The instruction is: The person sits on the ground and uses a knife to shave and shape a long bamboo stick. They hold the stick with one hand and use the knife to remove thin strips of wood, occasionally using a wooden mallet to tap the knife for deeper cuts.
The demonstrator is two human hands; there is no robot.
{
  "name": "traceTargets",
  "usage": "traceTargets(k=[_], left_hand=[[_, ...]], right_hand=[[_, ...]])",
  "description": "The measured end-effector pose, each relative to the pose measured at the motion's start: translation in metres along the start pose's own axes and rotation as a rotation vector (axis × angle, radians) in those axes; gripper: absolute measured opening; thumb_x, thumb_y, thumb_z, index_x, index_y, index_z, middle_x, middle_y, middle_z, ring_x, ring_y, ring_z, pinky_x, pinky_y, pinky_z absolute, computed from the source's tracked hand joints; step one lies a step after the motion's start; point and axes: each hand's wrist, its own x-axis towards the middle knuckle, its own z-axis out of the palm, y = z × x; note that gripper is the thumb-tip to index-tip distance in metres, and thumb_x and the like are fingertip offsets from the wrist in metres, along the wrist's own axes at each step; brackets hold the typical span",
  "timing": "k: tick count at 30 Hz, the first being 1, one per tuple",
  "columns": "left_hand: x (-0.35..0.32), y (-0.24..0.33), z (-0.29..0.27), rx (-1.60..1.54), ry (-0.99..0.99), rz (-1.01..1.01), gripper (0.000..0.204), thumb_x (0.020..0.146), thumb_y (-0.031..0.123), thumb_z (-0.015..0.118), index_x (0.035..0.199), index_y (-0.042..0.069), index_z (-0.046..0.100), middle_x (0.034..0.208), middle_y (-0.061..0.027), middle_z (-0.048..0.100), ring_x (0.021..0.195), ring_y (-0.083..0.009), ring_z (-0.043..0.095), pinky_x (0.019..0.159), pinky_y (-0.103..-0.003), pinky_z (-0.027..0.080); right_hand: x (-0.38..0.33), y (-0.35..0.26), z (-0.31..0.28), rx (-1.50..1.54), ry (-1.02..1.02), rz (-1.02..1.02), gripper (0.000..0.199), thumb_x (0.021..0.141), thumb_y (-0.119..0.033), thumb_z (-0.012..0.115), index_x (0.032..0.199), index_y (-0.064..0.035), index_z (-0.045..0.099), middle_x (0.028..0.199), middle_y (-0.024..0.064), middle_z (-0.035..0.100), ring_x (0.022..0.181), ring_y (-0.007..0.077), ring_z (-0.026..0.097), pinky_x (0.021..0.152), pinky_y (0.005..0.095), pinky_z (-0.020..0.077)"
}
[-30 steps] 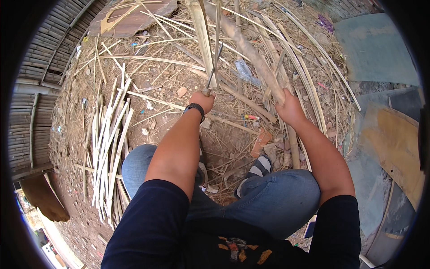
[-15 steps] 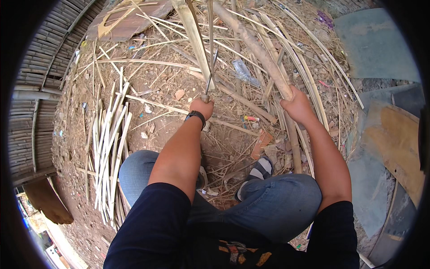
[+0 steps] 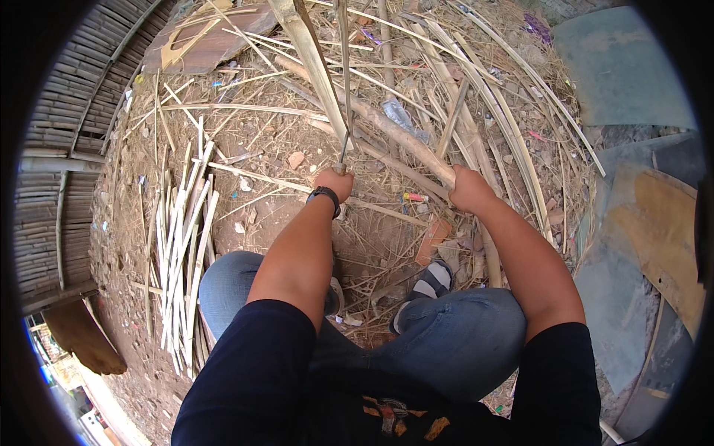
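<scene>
Grip matters here: the left hand (image 3: 334, 182) is clenched on a thin knife handle (image 3: 342, 168) driven into the pale split bamboo strip (image 3: 316, 70). The right hand (image 3: 467, 189) grasps a brown wooden stick (image 3: 394, 134) beside it; strike squarely, keeping the blade centred.

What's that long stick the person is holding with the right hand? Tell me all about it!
The stick is a long, round, pale brown pole that looks like bamboo or dry wood, rough and dusty. It lies slanted over the litter of strips on the dirt, running from the upper left down to the right hand, which is closed around its near end. A thin blade held by the left hand crosses in front of it. Its far end is lost among the scraps.
</scene>
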Motion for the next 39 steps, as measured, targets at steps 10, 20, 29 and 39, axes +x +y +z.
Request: traceTargets(k=[10,20,29,39], left_hand=[[0.012,-0.015,0.014,-0.058,0.017,0.005,0.054,0.081,0.044,0.069,0.108,-0.002,0.065,0.102,-0.0248,0.069,0.097,-0.0376,0.067,0.085,-0.043,0.051],[0.01,-0.01,0.017,-0.057,0.029,0.017,0.053,0.08,0.045,0.071,0.103,-0.004,0.067,0.096,-0.0248,0.07,0.094,-0.0372,0.068,0.083,-0.042,0.053],[0.018,-0.028,0.037,-0.066,-0.012,-0.041,0.051,0.081,0.042,0.071,0.102,-0.005,0.067,0.094,-0.0239,0.07,0.09,-0.0363,0.069,0.08,-0.043,0.054],[0.03,-0.027,0.033,-0.075,0.003,-0.042,0.049,0.082,0.041,0.07,0.097,-0.005,0.067,0.084,-0.0198,0.07,0.076,-0.0313,0.069,0.071,-0.042,0.053]], right_hand=[[-0.022,-0.007,-0.05,0.393,0.19,-0.025,0.041,0.077,-0.015,0.068,0.114,0.0003,0.06,0.09,0.0233,0.068,0.083,0.0357,0.068,0.076,0.0416,0.051],[-0.015,0.017,0.002,0.026,0.03,0.013,0.037,0.08,-0.011,0.065,0.114,0.0019,0.058,0.097,0.0262,0.067,0.092,0.0396,0.067,0.082,0.0452,0.0525],[-0.014,0.008,-0.003,0.009,-0.017,0.012,0.04,0.076,-0.013,0.067,0.112,0.0023,0.059,0.1,0.0251,0.068,0.096,0.04,0.066,0.085,0.0455,0.0524],[-0.017,0.001,-0.046,0.525,0.445,-0.08,0.049,0.078,-0.015,0.067,0.121,0.0043,0.055,0.098,0.028,0.067,0.093,0.0419,0.066,0.082,0.0435,0.0522]])
